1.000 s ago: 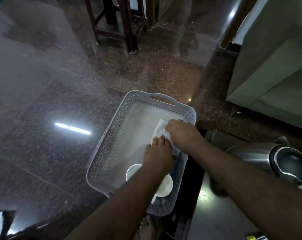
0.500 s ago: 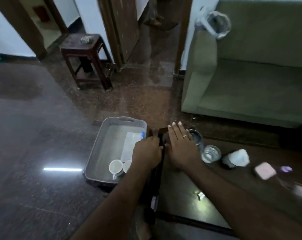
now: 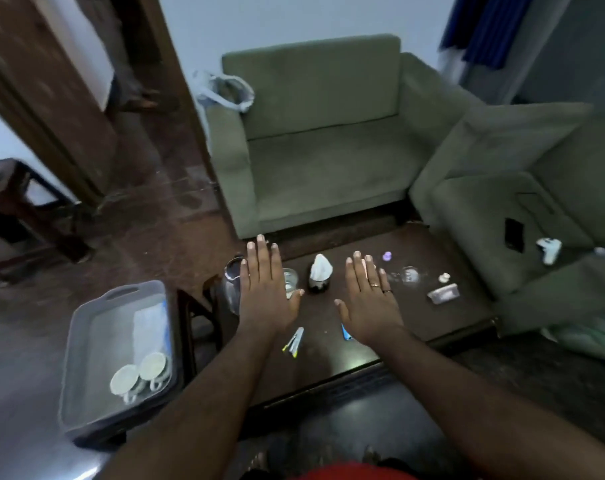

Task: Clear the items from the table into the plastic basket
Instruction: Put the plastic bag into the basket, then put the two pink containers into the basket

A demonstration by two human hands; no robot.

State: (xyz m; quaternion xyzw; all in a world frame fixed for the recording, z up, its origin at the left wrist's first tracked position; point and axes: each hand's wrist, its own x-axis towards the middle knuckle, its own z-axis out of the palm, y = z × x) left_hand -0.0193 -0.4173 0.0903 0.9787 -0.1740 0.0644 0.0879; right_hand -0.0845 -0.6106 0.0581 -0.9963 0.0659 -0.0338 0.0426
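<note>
The grey plastic basket (image 3: 86, 327) sits left of the dark table (image 3: 415, 317), holding two white cups (image 3: 140, 374) and a white paper (image 3: 148, 323). My left hand (image 3: 266, 289) hovers flat and open over the table's left part, partly covering a steel jug (image 3: 231, 282) and a glass (image 3: 290, 280). My right hand (image 3: 370, 299) is spread open to the right of it, holding nothing. Between them stands a dark holder with a white tissue (image 3: 320, 273). Pens (image 3: 294, 341) lie below my left hand. A blue item (image 3: 345, 332) peeks from under my right hand.
Further right on the table lie a small purple object (image 3: 386, 256), a clear glass piece (image 3: 409, 274), a small white object (image 3: 444, 278) and a silvery packet (image 3: 444, 293). Green sofas (image 3: 322, 140) stand behind and right. A wooden stool (image 3: 13, 216) is at far left.
Both hands left the basket after laying the paper in it and moved right over the table, now spread flat. The view swung from the basket up to the table and sofas.
</note>
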